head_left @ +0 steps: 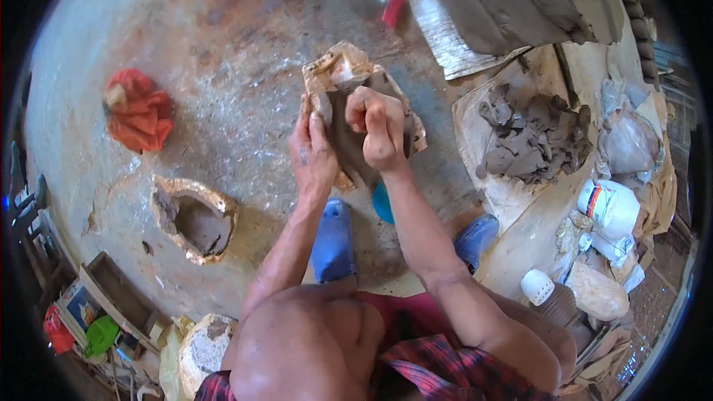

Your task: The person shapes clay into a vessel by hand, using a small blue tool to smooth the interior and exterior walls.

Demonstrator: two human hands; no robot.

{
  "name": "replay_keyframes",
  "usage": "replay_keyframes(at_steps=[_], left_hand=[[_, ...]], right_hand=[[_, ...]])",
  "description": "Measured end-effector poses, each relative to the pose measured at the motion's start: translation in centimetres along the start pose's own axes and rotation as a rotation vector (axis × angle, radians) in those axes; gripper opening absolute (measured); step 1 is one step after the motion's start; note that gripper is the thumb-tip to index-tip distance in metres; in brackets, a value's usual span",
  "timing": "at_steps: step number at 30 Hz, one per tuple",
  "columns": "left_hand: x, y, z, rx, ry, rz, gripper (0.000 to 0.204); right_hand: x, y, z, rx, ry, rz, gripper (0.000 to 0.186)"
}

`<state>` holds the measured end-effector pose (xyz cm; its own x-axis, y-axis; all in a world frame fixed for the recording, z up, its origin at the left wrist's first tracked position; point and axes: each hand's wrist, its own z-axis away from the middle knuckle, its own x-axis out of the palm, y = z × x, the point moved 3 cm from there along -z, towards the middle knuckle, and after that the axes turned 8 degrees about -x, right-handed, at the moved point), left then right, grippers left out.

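Between my bare feet lies a rough, cream-coloured mould, its hollow lined with wet grey clay. My left hand grips the mould's left side, thumb up along the rim and fingers at the outer wall. Curled into a fist, my right hand presses its knuckles on the clay inside; nothing shows in its fingers. That hand covers part of the clay and the mould's right side. A second mould, also lined with clay, rests on the floor to the left.
A crumpled red cloth lies at the left. To the right, torn clay scraps are heaped on a sheet. Behind them are large clay slabs. A white bucket stands at the right edge. Blue footwear is close below the mould.
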<state>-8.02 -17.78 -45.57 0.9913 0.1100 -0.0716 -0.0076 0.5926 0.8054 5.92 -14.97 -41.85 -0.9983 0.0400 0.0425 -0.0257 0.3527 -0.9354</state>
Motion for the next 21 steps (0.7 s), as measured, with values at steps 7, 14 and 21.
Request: replay_keyframes(at_steps=[7,14,21], left_hand=[[-1.2,-2.0,-0.9,0.124,0.008,0.102,0.051],[-2.1,-4.1,-1.6,0.058,-0.090,0.281,0.048],[-3.9,-6.0,-2.1,0.030,-0.084,0.346,0.046]], right_hand=[[1.5,1.4,1.1,0.125,0.023,-0.320,0.063],[2.6,1.9,2.5,0.285,0.109,-0.619,0.058],[4.3,1.8,4.0,0.327,0.203,-0.797,0.055]])
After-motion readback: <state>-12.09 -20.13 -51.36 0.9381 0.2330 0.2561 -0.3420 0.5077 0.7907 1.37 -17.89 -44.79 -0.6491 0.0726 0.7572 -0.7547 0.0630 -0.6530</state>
